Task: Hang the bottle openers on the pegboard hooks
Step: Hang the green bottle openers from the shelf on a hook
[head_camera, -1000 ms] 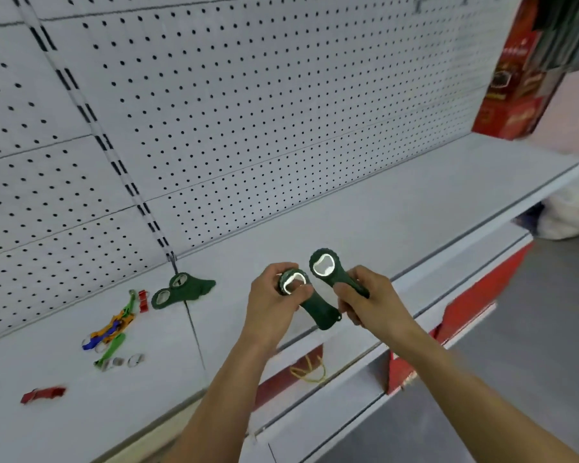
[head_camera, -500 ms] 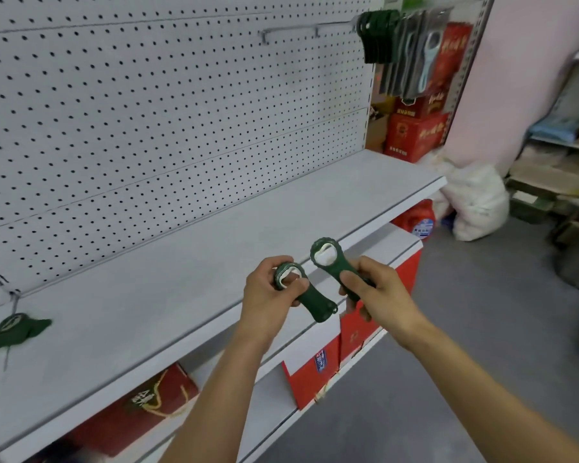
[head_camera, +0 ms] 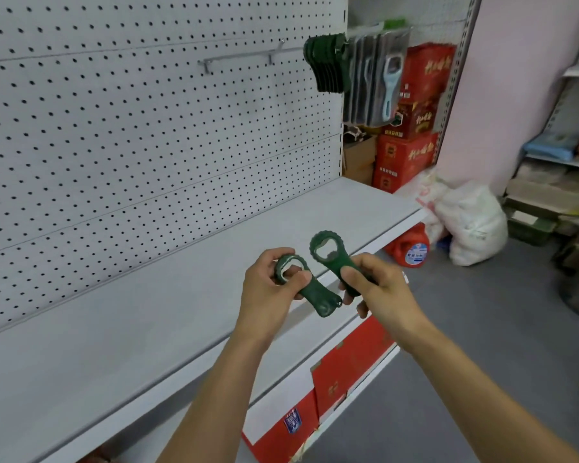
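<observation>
My left hand (head_camera: 268, 287) grips a dark green bottle opener (head_camera: 310, 289) by its ring end, handle pointing down to the right. My right hand (head_camera: 376, 287) holds a second green bottle opener (head_camera: 328, 253) by its handle, ring end up. Both are held over the front edge of the grey shelf (head_camera: 147, 329). High on the white pegboard (head_camera: 131, 128) a long metal hook (head_camera: 248, 56) sticks out, and several green bottle openers (head_camera: 325, 63) hang bunched at its outer end. Packaged openers (head_camera: 378, 78) hang just right of them.
Red cartons (head_camera: 411, 128) are stacked past the pegboard's right end. A white sack (head_camera: 468, 225) and a red jug (head_camera: 410, 250) sit on the grey floor. More red boxes (head_camera: 341, 372) fill the lower shelf. Another shelving unit (head_camera: 559, 182) stands at the right.
My view has swung right and up: the loose openers on the shelf's left have left the frame, and the hook with hanging openers has come in. Both hands still hold their openers.
</observation>
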Action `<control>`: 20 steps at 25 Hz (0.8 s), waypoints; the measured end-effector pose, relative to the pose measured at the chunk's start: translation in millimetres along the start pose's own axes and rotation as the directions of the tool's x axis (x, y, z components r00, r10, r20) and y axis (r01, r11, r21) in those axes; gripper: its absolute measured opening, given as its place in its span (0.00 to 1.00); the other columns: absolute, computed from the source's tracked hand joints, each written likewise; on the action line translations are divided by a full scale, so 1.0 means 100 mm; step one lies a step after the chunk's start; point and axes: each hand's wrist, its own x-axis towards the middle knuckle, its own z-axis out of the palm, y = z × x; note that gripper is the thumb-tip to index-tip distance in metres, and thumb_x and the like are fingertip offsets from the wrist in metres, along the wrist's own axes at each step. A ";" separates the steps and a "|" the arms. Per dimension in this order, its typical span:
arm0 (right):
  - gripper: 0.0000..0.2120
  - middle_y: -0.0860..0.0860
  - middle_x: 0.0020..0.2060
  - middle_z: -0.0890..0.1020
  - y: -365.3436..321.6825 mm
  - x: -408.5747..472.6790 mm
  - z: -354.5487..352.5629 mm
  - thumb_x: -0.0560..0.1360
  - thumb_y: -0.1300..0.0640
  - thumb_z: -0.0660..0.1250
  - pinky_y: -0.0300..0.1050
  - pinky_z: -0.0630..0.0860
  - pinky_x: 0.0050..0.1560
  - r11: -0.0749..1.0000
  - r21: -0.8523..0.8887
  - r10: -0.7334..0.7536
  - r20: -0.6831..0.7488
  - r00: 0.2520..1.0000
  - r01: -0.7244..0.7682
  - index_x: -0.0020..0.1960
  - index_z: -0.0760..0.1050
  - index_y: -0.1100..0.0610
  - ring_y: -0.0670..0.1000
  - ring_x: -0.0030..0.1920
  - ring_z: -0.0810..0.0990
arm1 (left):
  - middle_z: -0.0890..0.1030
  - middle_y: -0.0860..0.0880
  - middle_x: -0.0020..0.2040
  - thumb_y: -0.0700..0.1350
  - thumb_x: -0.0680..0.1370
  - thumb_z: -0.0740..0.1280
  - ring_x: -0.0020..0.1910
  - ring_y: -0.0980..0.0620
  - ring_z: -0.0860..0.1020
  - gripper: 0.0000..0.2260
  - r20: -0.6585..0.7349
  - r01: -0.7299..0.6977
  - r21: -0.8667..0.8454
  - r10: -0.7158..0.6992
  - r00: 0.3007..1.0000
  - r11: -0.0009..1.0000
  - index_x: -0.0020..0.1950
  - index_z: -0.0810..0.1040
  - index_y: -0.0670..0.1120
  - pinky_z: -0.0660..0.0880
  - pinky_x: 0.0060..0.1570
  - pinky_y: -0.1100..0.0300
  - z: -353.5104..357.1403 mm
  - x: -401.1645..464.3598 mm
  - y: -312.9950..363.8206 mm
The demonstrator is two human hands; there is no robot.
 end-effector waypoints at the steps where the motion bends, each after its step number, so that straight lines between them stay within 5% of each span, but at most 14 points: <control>1: 0.06 0.56 0.35 0.80 0.00 0.16 -0.09 0.79 0.62 0.62 0.43 0.71 0.27 1.000 0.001 -0.013 0.004 1.000 0.013 0.45 0.76 0.59 0.49 0.33 0.78 | 0.81 0.45 0.50 0.35 0.73 0.72 0.45 0.49 0.82 0.15 -0.012 -0.005 -0.003 0.005 1.000 1.000 0.56 0.77 0.49 0.80 0.39 0.63 0.09 0.14 0.02; 7: 0.06 0.50 0.33 0.81 -0.07 1.21 -0.62 0.80 0.61 0.62 0.42 0.70 0.27 0.998 -0.019 -0.058 0.052 0.997 0.059 0.45 0.76 0.57 0.50 0.33 0.78 | 0.82 0.45 0.47 0.36 0.72 0.73 0.41 0.52 0.81 0.16 -0.100 -0.042 -0.037 0.038 0.994 0.998 0.57 0.78 0.49 0.79 0.39 0.63 0.68 1.09 0.24; 20: 0.06 0.51 0.31 0.79 -0.93 2.80 -1.14 0.79 0.59 0.63 0.39 0.62 0.26 0.901 0.249 -0.360 -0.026 0.932 0.355 0.44 0.76 0.54 0.50 0.26 0.70 | 0.81 0.46 0.45 0.34 0.72 0.72 0.41 0.52 0.81 0.17 -0.294 -0.211 -0.062 0.185 0.938 0.975 0.59 0.77 0.45 0.80 0.37 0.62 1.15 2.00 0.86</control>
